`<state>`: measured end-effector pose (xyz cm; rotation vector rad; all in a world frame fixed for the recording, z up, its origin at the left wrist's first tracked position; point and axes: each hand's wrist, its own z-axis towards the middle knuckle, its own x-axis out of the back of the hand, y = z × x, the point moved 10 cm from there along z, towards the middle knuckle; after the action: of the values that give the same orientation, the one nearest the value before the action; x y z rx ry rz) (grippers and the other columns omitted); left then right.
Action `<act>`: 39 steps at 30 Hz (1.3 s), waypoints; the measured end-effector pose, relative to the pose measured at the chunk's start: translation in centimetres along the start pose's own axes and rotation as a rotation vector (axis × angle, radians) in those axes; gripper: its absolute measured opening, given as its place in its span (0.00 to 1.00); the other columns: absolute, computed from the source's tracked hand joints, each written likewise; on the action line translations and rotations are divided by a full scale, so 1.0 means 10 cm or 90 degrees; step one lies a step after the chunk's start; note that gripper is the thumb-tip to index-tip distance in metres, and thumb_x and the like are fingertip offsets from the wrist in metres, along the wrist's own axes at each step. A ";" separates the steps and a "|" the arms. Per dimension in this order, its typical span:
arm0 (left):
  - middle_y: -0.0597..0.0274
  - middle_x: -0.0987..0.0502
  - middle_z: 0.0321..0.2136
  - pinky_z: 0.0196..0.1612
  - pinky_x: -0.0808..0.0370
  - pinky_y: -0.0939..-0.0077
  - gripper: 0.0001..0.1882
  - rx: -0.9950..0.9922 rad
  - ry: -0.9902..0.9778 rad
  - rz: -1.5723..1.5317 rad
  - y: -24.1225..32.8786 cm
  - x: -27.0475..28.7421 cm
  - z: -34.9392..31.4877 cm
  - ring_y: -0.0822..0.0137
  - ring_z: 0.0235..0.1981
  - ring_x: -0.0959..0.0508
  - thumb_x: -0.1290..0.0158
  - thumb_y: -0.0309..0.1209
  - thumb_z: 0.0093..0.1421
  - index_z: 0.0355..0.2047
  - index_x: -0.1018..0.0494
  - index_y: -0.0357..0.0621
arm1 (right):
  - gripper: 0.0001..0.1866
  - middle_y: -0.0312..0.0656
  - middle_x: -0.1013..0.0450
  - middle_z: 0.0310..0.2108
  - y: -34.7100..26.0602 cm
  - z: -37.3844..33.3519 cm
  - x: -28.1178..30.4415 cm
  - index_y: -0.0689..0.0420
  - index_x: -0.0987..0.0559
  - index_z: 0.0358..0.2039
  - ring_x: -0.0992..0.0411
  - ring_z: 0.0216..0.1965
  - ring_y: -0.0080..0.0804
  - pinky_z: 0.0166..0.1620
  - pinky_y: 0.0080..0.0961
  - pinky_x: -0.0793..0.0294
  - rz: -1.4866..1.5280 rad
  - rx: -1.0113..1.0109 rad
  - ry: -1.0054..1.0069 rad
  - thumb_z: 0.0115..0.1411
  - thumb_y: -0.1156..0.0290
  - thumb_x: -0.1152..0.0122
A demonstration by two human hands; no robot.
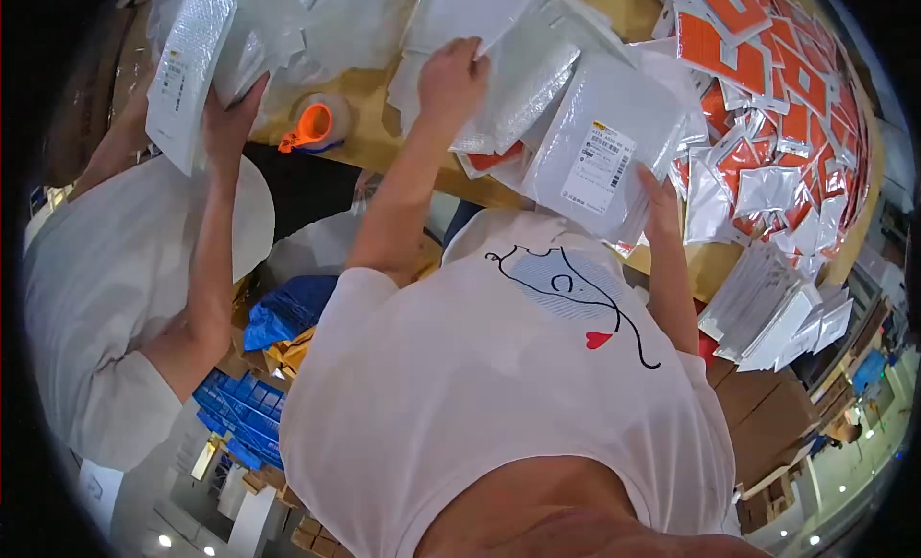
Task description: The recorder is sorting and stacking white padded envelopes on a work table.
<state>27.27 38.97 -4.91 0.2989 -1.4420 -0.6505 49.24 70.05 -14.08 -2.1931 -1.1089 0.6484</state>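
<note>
My right hand [658, 205] grips the right edge of a clear bubble bag [554, 141] with a white sheet inside and a printed label [599, 167] on its front. The bag is tilted over the table's near edge, close to my shirt. Farther left, my left hand [455, 80] is closed at the lower corner of a white flat pouch [472, 13]; the fingertips are partly hidden. Between the hands lie more bubble bags [537, 88] in a loose pile. Part of an orange-and-white packet [494, 159] shows beneath them.
Many orange-and-white packets [724, 54] heap up on the right of the wooden table [369, 93]. White flat packs [758, 304] stand stacked nearer. A tape roll with an orange piece [312, 126] lies left. A co-worker's hand [230, 121] holds a labelled bubble bag [192, 73].
</note>
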 end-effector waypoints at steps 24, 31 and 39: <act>0.50 0.24 0.37 0.39 0.24 0.81 0.11 0.303 0.054 -0.842 0.47 0.47 -0.70 0.67 0.35 0.21 0.53 0.24 0.61 0.43 0.32 0.31 | 0.22 0.49 0.25 0.39 -0.04 -0.01 0.04 0.65 0.31 0.50 0.25 0.35 0.33 0.40 0.21 0.26 0.020 0.000 0.001 0.57 0.69 0.42; 0.56 0.23 0.23 0.26 0.29 0.82 0.12 0.510 -0.716 -0.484 0.49 -0.83 -1.91 0.68 0.24 0.23 0.48 0.35 0.59 0.30 0.27 0.37 | 0.21 0.47 0.25 0.39 0.07 0.11 0.19 0.65 0.30 0.49 0.25 0.37 0.33 0.41 0.21 0.27 0.045 0.025 -0.004 0.57 0.70 0.42; 0.55 0.23 0.31 0.35 0.28 0.72 0.18 0.055 -0.134 -0.157 0.31 -0.16 -0.43 0.58 0.30 0.24 0.47 0.42 0.54 0.35 0.25 0.40 | 0.21 0.48 0.25 0.40 0.01 0.08 0.18 0.65 0.30 0.49 0.26 0.37 0.33 0.42 0.22 0.28 0.037 0.014 -0.016 0.57 0.70 0.41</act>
<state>32.16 41.55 -5.00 0.4930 -1.6522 -0.8409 49.75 71.75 -14.94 -2.2111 -1.0492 0.7120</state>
